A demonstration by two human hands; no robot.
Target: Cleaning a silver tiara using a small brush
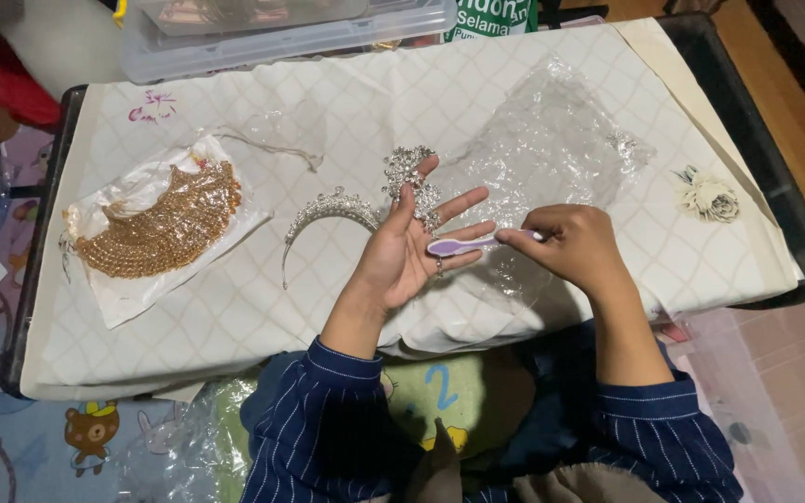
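Now, far left lies a gold beaded necklace on its plastic bag, w/ a silver tiara just right of it. Your left hand is open, palm up, a silver jewelled piece against its fingertips. Your right hand pinches a small purple brush across those fingers. Looks like the cleaning step; next calls for steady, light strokes.

Left hand raised palm-up, fingers spread and pointing up and to the right, wrist bent back, forearm rising from a dark striped sleeve. Right hand just beside it, knuckles up, fingers curled in a pinch toward the left palm, forearm angled in from the lower right.
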